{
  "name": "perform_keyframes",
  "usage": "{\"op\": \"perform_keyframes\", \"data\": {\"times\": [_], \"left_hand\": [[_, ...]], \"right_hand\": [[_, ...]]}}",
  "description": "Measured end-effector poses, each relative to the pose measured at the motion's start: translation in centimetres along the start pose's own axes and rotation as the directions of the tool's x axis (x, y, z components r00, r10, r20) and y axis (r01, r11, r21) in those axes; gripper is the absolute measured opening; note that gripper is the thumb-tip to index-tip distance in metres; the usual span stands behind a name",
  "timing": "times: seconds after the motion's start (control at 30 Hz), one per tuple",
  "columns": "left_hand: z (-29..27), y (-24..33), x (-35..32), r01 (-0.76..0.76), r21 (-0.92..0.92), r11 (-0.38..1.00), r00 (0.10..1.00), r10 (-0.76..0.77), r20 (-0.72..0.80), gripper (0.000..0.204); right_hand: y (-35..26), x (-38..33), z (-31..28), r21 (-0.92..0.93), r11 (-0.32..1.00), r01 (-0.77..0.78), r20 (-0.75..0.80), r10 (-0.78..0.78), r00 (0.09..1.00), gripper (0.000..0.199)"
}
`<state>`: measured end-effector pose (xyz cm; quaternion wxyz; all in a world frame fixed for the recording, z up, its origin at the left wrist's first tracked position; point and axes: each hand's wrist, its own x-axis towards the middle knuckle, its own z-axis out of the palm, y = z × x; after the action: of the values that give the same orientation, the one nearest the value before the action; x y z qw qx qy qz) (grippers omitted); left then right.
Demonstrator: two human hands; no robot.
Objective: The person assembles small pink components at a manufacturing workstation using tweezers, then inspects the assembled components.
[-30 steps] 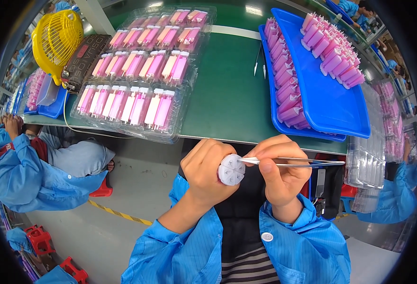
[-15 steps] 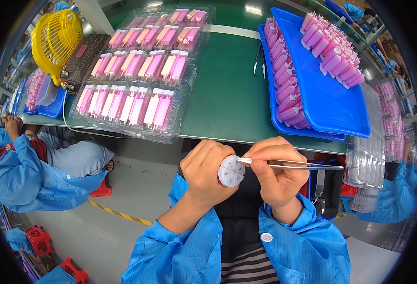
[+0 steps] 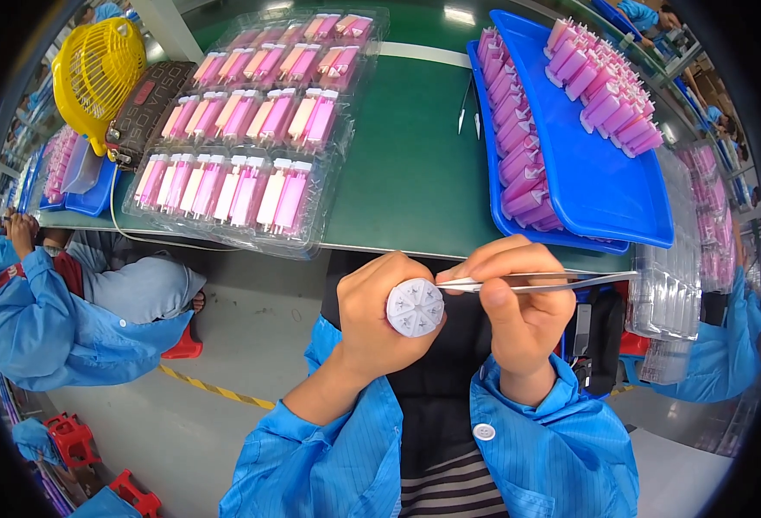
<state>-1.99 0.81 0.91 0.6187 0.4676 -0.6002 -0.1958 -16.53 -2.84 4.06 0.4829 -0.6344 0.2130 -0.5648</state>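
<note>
Closest in, above the lap: left hand [image 3: 372,324] wrapped around a small white round part [image 3: 415,307], fingers [image 3: 389,276] clamped on its rim, face turned up to the camera. Right hand [image 3: 518,302] beside it, fingers [image 3: 492,259] pinched together on slim metal tweezers [image 3: 553,281], tips at the upper right edge of the disc, handle running away to the right.

Against the views from a second and half a second ago: hardly any shift, hands and disc in the same spot, tweezer tips close to the same edge. Judged from that, fine work at the disc under way rather than a pick or a put-down.

Look of the part: pale, circular, face split by ribs into wedge-shaped cells, each with a small mark inside; detail too fine to tell more.

Beyond the fingers, on the green table [image 3: 415,164]: up and left, clear blister trays [image 3: 242,186] filled with rows of pink-and-white pieces; up and right, a blue tray [image 3: 596,181] with purple-pink pieces along its left rim and far corner. Farther left, a yellow fan [image 3: 95,69]. At the left edge, a co-worker's blue sleeve [image 3: 35,328].
</note>
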Motion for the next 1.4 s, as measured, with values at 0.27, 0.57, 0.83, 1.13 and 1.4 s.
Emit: {"op": "perform_keyframes", "data": {"times": [0.27, 0.57, 0.83, 1.13, 1.4], "left_hand": [[-0.34, -0.09, 0.0, 0.092, -0.114, 0.989, 0.995, -0.087, 0.043, 0.025], [-0.78, -0.31, 0.05, -0.005, 0.053, 0.999, 0.999, 0.003, 0.047, 0.027], [-0.62, 0.15, 0.31, -0.019, 0.079, 0.997, 1.0, 0.018, 0.011, 0.022], [-0.49, 0.09, 0.36, -0.027, 0.083, 0.996, 0.999, 0.025, 0.021, 0.022], [-0.66, -0.34, 0.17, -0.065, 0.132, 0.989, 0.997, 0.059, 0.046, 0.028]], "right_hand": [[-0.71, -0.2, 0.07, 0.009, 0.998, -0.054, 0.017, 0.054, 0.998, 0.009], [-0.61, 0.1, -0.18, -0.061, 0.996, -0.059, 0.079, 0.064, 0.995, 0.007], [-0.72, 0.19, -0.16, -0.01, 0.998, -0.059, 0.073, 0.06, 0.996, 0.007], [-0.77, 0.15, -0.4, -0.062, 0.995, -0.076, 0.089, 0.081, 0.993, 0.007], [-0.21, 0.07, -0.12, -0.029, 0.999, -0.044, 0.039, 0.045, 0.998, 0.008]]}}
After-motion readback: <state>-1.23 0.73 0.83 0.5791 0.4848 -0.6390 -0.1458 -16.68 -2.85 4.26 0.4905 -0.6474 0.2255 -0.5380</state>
